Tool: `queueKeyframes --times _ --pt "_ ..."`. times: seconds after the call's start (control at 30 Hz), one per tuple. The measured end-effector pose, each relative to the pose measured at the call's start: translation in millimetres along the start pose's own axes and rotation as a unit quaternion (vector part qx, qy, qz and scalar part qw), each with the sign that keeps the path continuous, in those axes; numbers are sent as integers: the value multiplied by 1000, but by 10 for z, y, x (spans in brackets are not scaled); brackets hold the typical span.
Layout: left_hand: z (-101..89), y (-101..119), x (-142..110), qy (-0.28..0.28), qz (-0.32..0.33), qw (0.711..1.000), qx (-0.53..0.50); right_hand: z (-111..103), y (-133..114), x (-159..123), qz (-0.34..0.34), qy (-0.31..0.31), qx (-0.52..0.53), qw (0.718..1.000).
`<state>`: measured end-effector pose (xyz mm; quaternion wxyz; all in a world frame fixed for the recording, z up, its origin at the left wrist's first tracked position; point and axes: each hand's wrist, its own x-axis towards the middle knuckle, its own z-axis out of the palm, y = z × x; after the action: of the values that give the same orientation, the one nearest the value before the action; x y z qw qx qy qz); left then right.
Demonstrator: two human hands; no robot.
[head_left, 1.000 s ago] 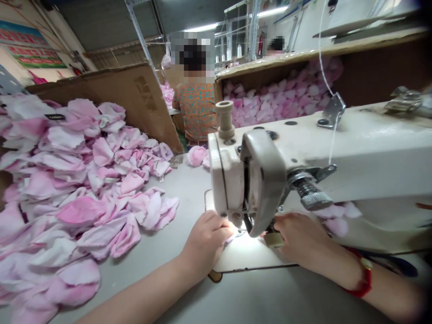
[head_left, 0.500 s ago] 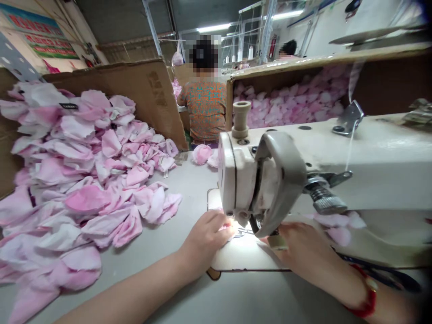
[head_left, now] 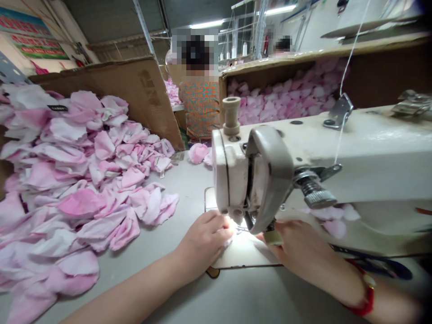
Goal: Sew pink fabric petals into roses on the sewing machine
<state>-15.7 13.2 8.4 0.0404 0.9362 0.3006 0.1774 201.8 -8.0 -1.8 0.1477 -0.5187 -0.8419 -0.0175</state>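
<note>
Seen from the head camera, seated or standing out of frame, at work at a white sewing machine point(head_left: 388, 166), with bright light falling on the metal bed plate point(head_left: 248, 257). Pinching in the left hand point(head_left: 207, 237), with fingers curled closely together, a small piece of pale pink cloth point(head_left: 228, 243), mostly covered and lying low on the lit plate, just left of the needle area. Posed opposite with the right hand point(head_left: 300, 243), fingers bent beside a beige block point(head_left: 272, 237) under the machine's head, tips partly hidden; cannot tell how widely spread, or whether gripping anything. Wearing a red wristband point(head_left: 366, 303) on the right wrist, near a dark blue-handled tool point(head_left: 388, 264). Flanked on the left by a heap of pink-and-white cloth pieces point(head_left: 81, 180) on the grey table point(head_left: 165, 294). Backed by upright cardboard point(head_left: 135, 90), a box of pink pieces point(head_left: 286, 96) and a co-worker point(head_left: 201, 110) in an orange-and-teal patterned top, facing away.
</note>
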Motion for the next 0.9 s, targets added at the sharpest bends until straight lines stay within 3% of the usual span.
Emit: queueKeyframes --times 0.2,0.43,0.67,0.9 --pt "91 11 -15 40 11 999 24 66 6 -6 2 -10 -12 1000" --pt "-16 62 25 95 39 993 59 48 -13 -12 8 -9 2 1000" --pt "83 69 -28 63 28 991 116 55 4 8 19 -10 2 1000" --pt "87 47 -49 40 2 996 79 -4 -1 16 23 8 -9 1000"
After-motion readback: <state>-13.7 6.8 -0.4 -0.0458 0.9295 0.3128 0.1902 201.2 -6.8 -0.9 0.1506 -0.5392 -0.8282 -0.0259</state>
